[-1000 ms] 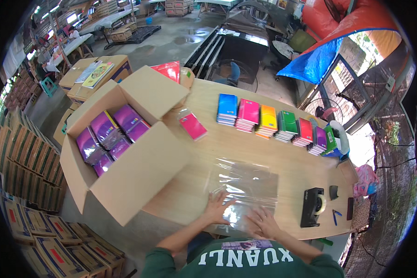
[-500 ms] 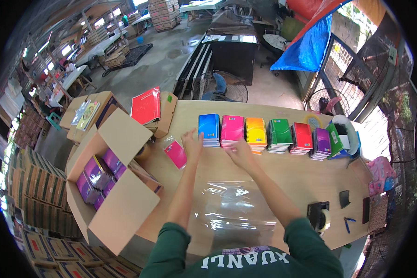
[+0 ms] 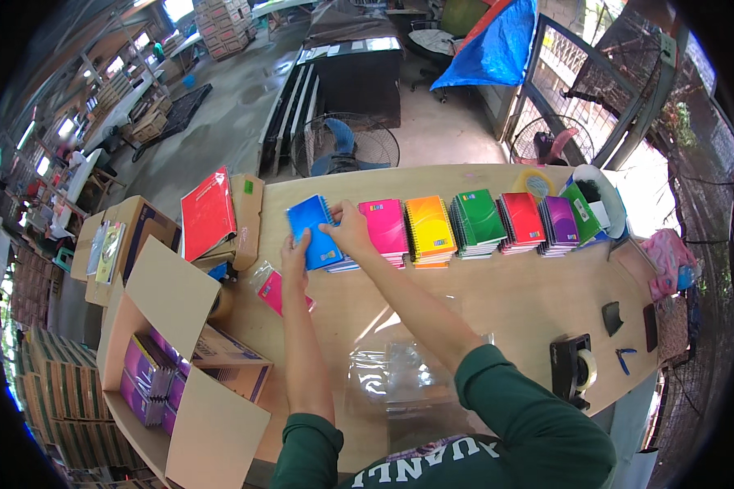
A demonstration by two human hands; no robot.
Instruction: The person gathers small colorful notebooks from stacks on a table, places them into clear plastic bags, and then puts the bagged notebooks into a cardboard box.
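Observation:
A blue spiral notebook (image 3: 308,228) is between my hands, tilted above the left end of a row of notebook stacks. My left hand (image 3: 294,257) grips its lower left edge, thumb on the cover. At its right edge, the fingers of my right hand (image 3: 351,231) are closed on it. Beneath lies the blue notebook stack (image 3: 344,266), partly hidden. To the right run stacks of pink notebooks (image 3: 383,224), yellow notebooks (image 3: 431,228), green notebooks (image 3: 477,218), red notebooks (image 3: 522,218) and purple notebooks (image 3: 559,222). Near my left wrist lies a pink item in clear plastic (image 3: 271,287).
Clear plastic bags (image 3: 391,371) lie before me on the table. An open carton (image 3: 220,359) of purple notebook packs stands at left. A tape dispenser (image 3: 571,371) and blue-handled pliers (image 3: 624,360) sit at right. Beyond the table's far edge stands a fan (image 3: 347,147).
Both hands have moved to the blue stack and raised a blue notebook, now tilted. My right hand has left the pink stack. The view has shifted to the right.

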